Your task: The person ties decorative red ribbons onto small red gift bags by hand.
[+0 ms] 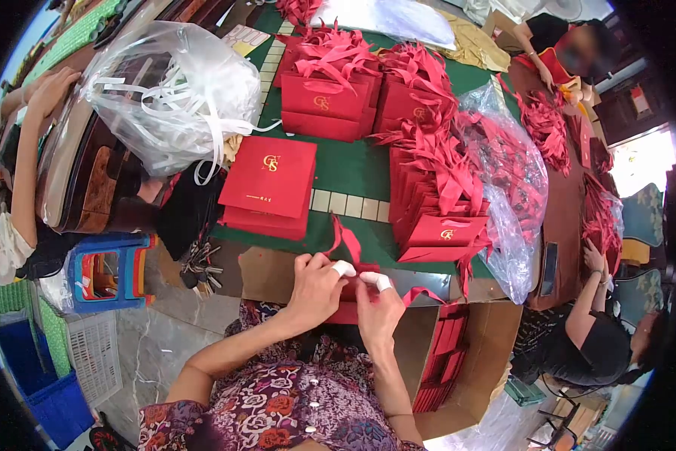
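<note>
At the table's near edge, my left hand (317,292) and my right hand (379,307) are close together, fingers pinched at the top of a small red paper gift bag (343,314). White tape wraps a finger on each hand. A red ribbon (345,237) rises past my left fingers, and another ribbon end (422,293) hangs beside my right hand. My hands hide most of this bag. Just beyond lies a flat stack of red bags (270,177) with gold lettering. Right of it stands a row of red bags with ribbon handles (443,203).
More ribboned bags (330,98) stand farther back on the green table (345,169). A clear plastic bag of white ribbons (180,90) sits left; plastic holding red ribbons (503,165) lies right. An open carton (496,361) of red bags is below right. Other people work around the table.
</note>
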`<state>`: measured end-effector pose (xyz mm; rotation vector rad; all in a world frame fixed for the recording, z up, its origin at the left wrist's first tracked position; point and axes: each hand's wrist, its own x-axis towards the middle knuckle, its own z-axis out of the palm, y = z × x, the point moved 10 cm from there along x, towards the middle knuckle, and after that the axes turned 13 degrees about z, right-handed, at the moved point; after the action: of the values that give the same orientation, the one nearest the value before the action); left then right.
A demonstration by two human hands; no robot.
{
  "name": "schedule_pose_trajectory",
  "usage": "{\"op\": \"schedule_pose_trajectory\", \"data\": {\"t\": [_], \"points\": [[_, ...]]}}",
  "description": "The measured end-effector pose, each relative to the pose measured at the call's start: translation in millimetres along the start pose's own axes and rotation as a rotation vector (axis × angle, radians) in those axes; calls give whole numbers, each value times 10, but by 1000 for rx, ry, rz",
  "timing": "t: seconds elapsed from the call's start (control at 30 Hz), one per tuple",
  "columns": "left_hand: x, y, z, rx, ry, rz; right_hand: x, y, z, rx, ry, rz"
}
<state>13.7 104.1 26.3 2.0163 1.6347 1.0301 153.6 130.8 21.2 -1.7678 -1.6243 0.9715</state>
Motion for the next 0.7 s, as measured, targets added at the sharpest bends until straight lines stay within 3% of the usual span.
{"op": "schedule_pose_trajectory", "data": {"t": [0.13, 0.27, 0.4, 0.53, 0.63, 0.7], "points": [[14, -46, -5, -31, -7, -7, 39, 93, 0, 60, -120, 41], [24, 1, 10, -55, -18, 22, 54, -1, -29, -53, -93, -121], [29, 4, -19, -45, 5, 51, 64, -32, -34, -51, -76, -140], [15, -7, -5, -78, 3, 23, 154, -145, -226, 97, -166, -57], [-20, 61, 43, -40, 37, 82, 262, -205, -251, 10, -232, -125], [-47, 124, 49, 3, 62, 127, 246, -240, -69, -146, -382, -274]]}}
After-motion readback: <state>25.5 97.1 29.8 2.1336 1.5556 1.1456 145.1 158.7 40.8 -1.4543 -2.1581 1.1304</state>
